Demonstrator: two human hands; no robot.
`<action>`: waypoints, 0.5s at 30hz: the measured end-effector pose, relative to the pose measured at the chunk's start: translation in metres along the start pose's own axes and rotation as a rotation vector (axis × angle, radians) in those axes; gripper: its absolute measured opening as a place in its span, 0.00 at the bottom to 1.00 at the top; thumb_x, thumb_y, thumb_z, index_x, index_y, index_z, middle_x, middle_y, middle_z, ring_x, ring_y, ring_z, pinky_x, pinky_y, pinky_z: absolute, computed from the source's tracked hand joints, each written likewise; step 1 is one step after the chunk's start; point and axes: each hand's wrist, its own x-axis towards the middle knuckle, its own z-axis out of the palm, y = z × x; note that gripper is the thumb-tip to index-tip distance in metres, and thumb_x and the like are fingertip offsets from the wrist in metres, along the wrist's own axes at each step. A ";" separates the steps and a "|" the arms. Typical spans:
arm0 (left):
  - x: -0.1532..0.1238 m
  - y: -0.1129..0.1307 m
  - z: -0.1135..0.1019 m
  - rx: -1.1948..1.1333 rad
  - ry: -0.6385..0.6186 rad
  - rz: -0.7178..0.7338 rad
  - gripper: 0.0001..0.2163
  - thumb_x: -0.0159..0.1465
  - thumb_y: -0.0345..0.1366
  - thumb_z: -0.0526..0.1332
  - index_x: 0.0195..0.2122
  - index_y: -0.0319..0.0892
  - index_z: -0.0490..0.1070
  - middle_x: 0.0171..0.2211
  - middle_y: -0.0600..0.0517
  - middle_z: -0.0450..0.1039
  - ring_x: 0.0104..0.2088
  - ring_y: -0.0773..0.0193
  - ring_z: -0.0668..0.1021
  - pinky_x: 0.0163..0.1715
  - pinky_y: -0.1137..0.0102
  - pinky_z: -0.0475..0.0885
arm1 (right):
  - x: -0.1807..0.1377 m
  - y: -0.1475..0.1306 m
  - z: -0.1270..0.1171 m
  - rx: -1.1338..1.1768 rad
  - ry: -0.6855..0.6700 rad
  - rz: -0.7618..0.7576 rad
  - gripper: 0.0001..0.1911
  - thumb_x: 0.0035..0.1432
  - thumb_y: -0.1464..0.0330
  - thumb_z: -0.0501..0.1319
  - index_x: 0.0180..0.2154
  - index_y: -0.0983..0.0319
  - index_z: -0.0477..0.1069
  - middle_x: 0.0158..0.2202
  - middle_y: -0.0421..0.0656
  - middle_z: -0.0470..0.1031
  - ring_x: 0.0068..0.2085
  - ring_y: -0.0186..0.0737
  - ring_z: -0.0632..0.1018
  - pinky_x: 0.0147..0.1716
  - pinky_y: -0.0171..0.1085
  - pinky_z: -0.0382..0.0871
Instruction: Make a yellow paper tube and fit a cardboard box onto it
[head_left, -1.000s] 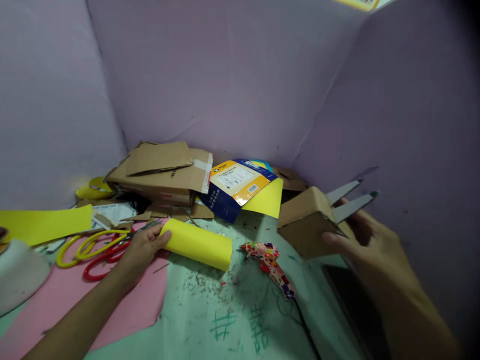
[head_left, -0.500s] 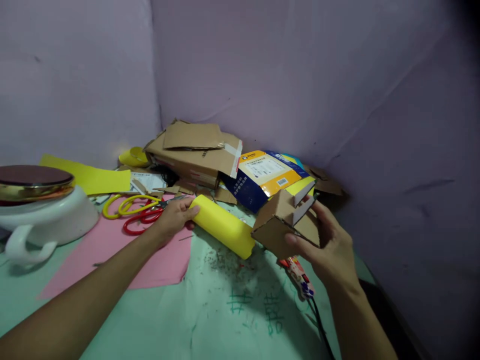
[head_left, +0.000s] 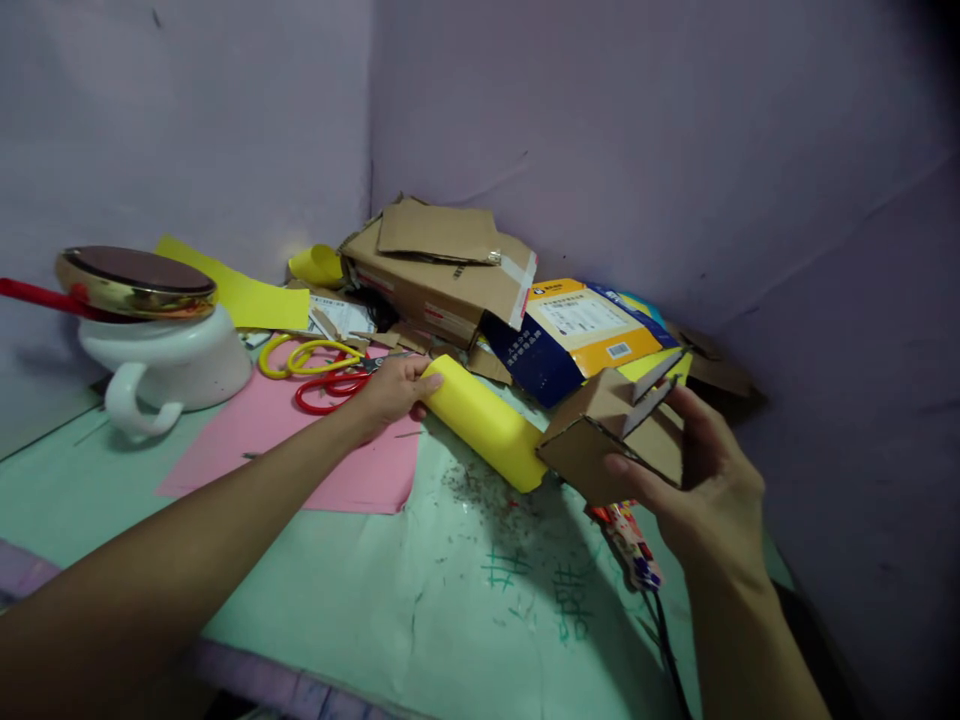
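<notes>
My left hand [head_left: 390, 392] grips the left end of a yellow paper roll [head_left: 487, 425] that lies on the green table [head_left: 360, 610]. My right hand [head_left: 705, 490] holds a folded brown cardboard piece [head_left: 600, 430] with grey flaps, its near corner touching the right end of the roll. A patterned glue gun [head_left: 630, 540] lies just under that hand, partly hidden by it.
A pink sheet [head_left: 300, 440] lies under my left arm. Yellow and red scissors [head_left: 315, 370] lie beside it. A white pot with a gold lid [head_left: 150, 330] stands at the left. Cardboard boxes [head_left: 442, 270] and a blue-orange carton [head_left: 577, 330] are piled against the purple wall.
My right hand has brought the cardboard piece left until it meets the roll's end. The view has swung left, bringing the white pot into sight. My left hand stays on the roll.
</notes>
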 end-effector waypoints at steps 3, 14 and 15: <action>0.001 -0.001 0.000 -0.010 -0.003 0.006 0.15 0.49 0.41 0.66 0.34 0.36 0.73 0.22 0.55 0.69 0.17 0.73 0.66 0.14 0.76 0.63 | -0.001 -0.001 0.002 0.009 0.014 0.013 0.39 0.33 0.65 0.73 0.52 0.56 0.68 0.46 0.45 0.73 0.45 0.51 0.74 0.42 0.49 0.70; 0.000 -0.001 -0.001 -0.051 -0.021 -0.001 0.14 0.48 0.40 0.67 0.32 0.35 0.73 0.22 0.54 0.70 0.17 0.73 0.67 0.15 0.76 0.63 | -0.004 0.003 0.005 -0.045 -0.009 -0.023 0.39 0.35 0.63 0.73 0.53 0.55 0.67 0.49 0.45 0.71 0.46 0.51 0.74 0.46 0.50 0.68; 0.000 -0.001 -0.001 -0.059 -0.021 -0.007 0.14 0.48 0.39 0.67 0.32 0.35 0.74 0.22 0.54 0.71 0.18 0.73 0.68 0.16 0.76 0.64 | -0.004 0.003 0.005 -0.050 -0.011 -0.023 0.39 0.36 0.63 0.73 0.53 0.55 0.67 0.50 0.46 0.71 0.47 0.51 0.74 0.47 0.51 0.68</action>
